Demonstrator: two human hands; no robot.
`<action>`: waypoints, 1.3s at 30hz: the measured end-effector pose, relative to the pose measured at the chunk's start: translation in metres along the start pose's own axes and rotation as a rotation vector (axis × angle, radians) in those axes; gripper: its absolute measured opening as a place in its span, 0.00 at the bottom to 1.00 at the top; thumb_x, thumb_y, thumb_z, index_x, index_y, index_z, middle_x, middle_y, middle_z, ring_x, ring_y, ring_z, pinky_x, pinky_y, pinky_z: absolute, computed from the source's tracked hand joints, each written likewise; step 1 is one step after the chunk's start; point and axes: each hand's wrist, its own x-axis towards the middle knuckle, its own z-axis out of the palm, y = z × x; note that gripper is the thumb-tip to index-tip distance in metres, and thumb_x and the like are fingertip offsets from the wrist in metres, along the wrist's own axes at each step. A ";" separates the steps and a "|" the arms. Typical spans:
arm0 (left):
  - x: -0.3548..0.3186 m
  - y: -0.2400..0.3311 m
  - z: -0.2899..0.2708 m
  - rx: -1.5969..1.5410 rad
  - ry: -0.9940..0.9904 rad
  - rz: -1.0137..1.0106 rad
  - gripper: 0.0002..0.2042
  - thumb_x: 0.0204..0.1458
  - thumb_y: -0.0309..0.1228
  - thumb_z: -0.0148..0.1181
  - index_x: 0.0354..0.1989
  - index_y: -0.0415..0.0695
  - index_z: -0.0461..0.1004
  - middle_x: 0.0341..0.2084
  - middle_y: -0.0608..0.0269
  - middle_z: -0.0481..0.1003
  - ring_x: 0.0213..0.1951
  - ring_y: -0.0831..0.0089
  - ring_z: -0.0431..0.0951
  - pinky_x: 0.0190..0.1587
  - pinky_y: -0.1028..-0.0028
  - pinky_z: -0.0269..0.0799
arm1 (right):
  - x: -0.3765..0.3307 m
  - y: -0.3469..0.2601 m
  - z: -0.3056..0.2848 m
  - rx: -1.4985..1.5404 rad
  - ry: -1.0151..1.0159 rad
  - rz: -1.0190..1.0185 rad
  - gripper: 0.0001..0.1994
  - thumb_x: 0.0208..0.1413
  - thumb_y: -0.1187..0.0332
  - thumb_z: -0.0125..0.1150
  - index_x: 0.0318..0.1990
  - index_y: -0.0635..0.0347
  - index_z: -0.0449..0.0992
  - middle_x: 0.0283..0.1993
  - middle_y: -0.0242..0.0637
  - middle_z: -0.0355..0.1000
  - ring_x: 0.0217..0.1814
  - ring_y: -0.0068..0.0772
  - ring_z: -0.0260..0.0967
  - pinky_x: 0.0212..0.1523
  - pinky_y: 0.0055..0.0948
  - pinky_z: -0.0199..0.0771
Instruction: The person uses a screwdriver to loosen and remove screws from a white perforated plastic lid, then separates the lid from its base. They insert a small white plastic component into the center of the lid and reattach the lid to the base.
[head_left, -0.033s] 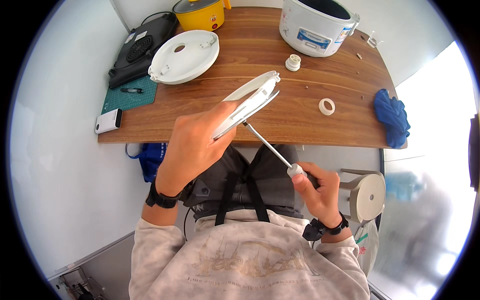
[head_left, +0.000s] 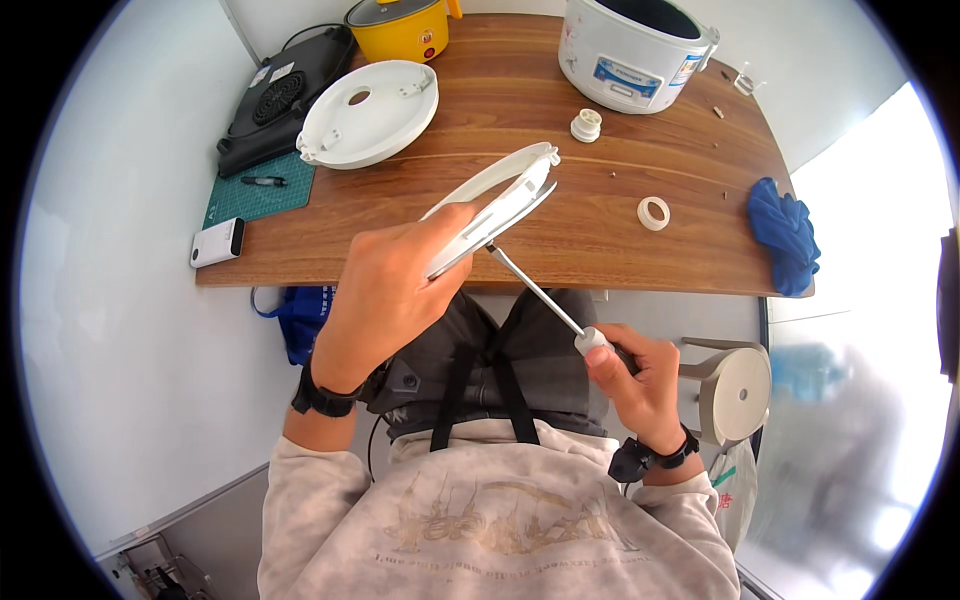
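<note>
From my remote seat I see very little change since the frame just before: the white frame (head_left: 513,203) has tipped slightly, so a bit more of its upper rim shows beside the fingers. The screwdriver (head_left: 540,292) has kept its line, its tip at the frame's underside. I take that to mean the tip's place is unaltered and nothing has come free; I can't tell if it sits in a screw or a gap.

My left hand (head_left: 385,290) is closed round the frame's near end, thumb below, holding it tilted above the front edge of the surface (head_left: 500,100). My right hand (head_left: 645,390) is wrapped round the screwdriver's handle, lower and to the right, over the lap.

Beyond the frame, the lid (head_left: 385,125) lies at the left, next to the black stove (head_left: 285,100). To the right are the cap (head_left: 586,126) and the collar (head_left: 650,225), apart from each other, with the cooker (head_left: 580,70) behind and the blue cloth (head_left: 785,235) at the right edge. Both hands are well clear of these.
</note>
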 end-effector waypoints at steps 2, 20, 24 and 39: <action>0.000 0.000 -0.001 0.014 -0.016 0.019 0.13 0.51 0.20 0.66 0.46 0.39 0.78 0.24 0.54 0.76 0.22 0.62 0.73 0.28 0.71 0.70 | 0.004 -0.001 -0.004 0.190 -0.069 0.135 0.15 0.66 0.60 0.65 0.43 0.68 0.81 0.26 0.28 0.71 0.26 0.15 0.62 0.25 0.18 0.60; 0.010 -0.015 -0.005 -0.039 -0.005 -0.075 0.15 0.52 0.26 0.68 0.48 0.40 0.79 0.29 0.55 0.81 0.26 0.71 0.78 0.34 0.74 0.74 | 0.032 0.005 -0.002 0.504 -0.369 0.269 0.19 0.72 0.53 0.53 0.42 0.62 0.75 0.27 0.29 0.68 0.25 0.15 0.58 0.25 0.15 0.54; 0.023 -0.032 -0.010 -0.421 0.149 -0.310 0.17 0.56 0.30 0.68 0.52 0.37 0.79 0.36 0.58 0.83 0.34 0.76 0.81 0.41 0.75 0.77 | 0.031 0.009 0.000 0.479 -0.273 0.135 0.16 0.74 0.53 0.50 0.45 0.57 0.71 0.31 0.30 0.71 0.26 0.16 0.61 0.29 0.17 0.59; 0.025 -0.109 0.062 -1.235 0.101 -0.760 0.26 0.60 0.30 0.65 0.64 0.34 0.68 0.52 0.58 0.75 0.52 0.73 0.77 0.53 0.71 0.75 | 0.124 0.046 -0.016 -0.029 0.297 -0.031 0.15 0.57 0.70 0.67 0.50 0.65 0.78 0.32 0.27 0.72 0.31 0.16 0.63 0.34 0.22 0.66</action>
